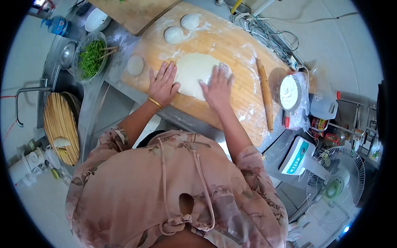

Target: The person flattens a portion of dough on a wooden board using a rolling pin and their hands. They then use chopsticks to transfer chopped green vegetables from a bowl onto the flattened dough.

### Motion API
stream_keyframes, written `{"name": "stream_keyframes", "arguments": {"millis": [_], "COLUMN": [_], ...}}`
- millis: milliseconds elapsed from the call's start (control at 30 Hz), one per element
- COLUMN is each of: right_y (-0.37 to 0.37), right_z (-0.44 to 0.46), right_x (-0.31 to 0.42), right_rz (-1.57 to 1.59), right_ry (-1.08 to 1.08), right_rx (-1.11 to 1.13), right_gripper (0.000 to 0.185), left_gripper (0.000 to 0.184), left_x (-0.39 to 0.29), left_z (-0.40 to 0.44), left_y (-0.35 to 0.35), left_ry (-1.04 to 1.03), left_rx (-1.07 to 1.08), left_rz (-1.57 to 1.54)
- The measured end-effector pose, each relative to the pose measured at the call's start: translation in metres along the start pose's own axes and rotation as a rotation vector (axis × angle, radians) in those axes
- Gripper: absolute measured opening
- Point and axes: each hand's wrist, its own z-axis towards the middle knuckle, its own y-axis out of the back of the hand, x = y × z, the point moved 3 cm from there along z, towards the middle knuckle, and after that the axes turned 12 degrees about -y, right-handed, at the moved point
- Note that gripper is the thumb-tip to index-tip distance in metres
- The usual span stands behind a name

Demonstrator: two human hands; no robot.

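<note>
A wide, flattened sheet of dough (194,72) lies on the floured wooden board (235,101) in front of me. My left hand (163,84) rests at the dough's left edge, fingers stretched out and touching the board and rim. Over the dough's right side is my right hand (218,84), fingers extended and slightly blurred, its palm low on the sheet. Neither hand grips anything. Farther back sit two round dough balls (190,21), and another dough ball (135,65) sits left of my left hand. To the right lies a rolling pin (264,95).
Right of the board stands a bowl of flour (289,91), near a scale (295,157) and a fan (336,177). At left are a bowl of chopped greens (92,58) with chopsticks, a faucet (31,89) and a round slatted lid (61,128). A cutting board (134,14) lies behind.
</note>
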Motion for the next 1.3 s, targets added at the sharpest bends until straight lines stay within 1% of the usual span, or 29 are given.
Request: {"name": "stream_keyframes", "arguments": {"millis": [67, 167, 200, 267, 367, 400, 467, 500, 600, 667, 700, 800, 833, 933, 1000, 1067, 1133, 1200, 1233, 1300], "right_y": [-0.003, -0.006, -0.003, 0.010, 0.018, 0.020, 0.022, 0.011, -0.005, -0.022, -0.026, -0.023, -0.014, 0.005, 0.025, 0.040, 0.066, 0.061, 0.051, 0.041], "right_z": [0.013, -0.006, -0.017, -0.037, -0.050, -0.042, -0.020, -0.001, 0.034, 0.033, 0.022, -0.014, -0.021, -0.025, -0.024, -0.026, -0.030, -0.047, -0.059, -0.082], "right_x": [0.032, 0.047, 0.040, 0.012, -0.025, -0.025, -0.026, -0.020, 0.034, 0.075, 0.090, 0.082, 0.069, 0.013, -0.031, -0.086, -0.133, -0.181, -0.198, -0.220], "right_rz": [0.045, 0.072, 0.060, 0.035, -0.030, -0.012, 0.024, 0.103, 0.036, 0.039, -0.127, 0.032, 0.052, -0.048, 0.035, 0.078, -0.064, -0.053, -0.031, 0.008], "right_ry": [0.108, 0.276, 0.317, 0.408, 0.297, 0.258, 0.171, 0.106, 0.026, 0.255, 0.401, 0.565, 0.575, 0.334, 0.191, 0.052, -0.070, -0.325, -0.350, -0.403], "right_rx": [-0.015, 0.069, 0.137, 0.274, 0.203, 0.129, -0.012, -0.060, -0.070, 0.042, 0.047, 0.096, 0.165, 0.147, -0.057, -0.240, -0.360, -0.367, -0.343, -0.297], "right_gripper": [0.075, 0.074, 0.074, 0.074, 0.075, 0.075, 0.075, 0.076, 0.075, 0.074, 0.071, 0.071, 0.069, 0.068, 0.068, 0.069, 0.066, 0.058, 0.055, 0.049], "left_gripper": [0.058, 0.056, 0.055, 0.053, 0.052, 0.051, 0.051, 0.050, 0.051, 0.052, 0.053, 0.057, 0.058, 0.060, 0.062, 0.064, 0.066, 0.068, 0.067, 0.066], "left_x": [0.000, 0.009, 0.012, 0.014, 0.015, 0.016, 0.015, 0.012, 0.013, 0.014, 0.014, 0.016, 0.015, 0.011, 0.008, -0.003, -0.021, -0.048, -0.059, -0.076], "left_z": [-0.001, -0.003, -0.003, -0.005, -0.011, -0.010, -0.008, -0.007, -0.008, -0.010, -0.008, -0.009, -0.009, -0.005, -0.003, 0.005, 0.017, 0.034, 0.042, 0.056], "left_y": [0.000, -0.003, -0.005, 0.002, 0.007, 0.008, 0.011, 0.011, 0.011, 0.010, 0.008, 0.006, 0.007, 0.010, 0.009, 0.010, 0.012, 0.012, 0.005, -0.005], "left_ry": [0.014, 0.077, 0.106, 0.070, 0.028, 0.007, 0.030, 0.041, 0.031, 0.017, 0.009, -0.010, -0.006, 0.019, 0.045, -0.007, -0.075, -0.155, -0.170, -0.203], "left_rx": [-0.038, -0.056, -0.055, -0.030, -0.025, -0.031, -0.073, -0.092, -0.096, -0.115, -0.130, -0.140, -0.121, -0.068, -0.027, 0.030, 0.071, 0.098, 0.103, 0.202], "left_rz": [-0.031, -0.058, -0.071, -0.037, -0.041, -0.052, -0.082, -0.097, -0.105, -0.087, -0.081, -0.070, -0.059, -0.040, -0.051, -0.049, -0.066, -0.100, -0.116, -0.140]}}
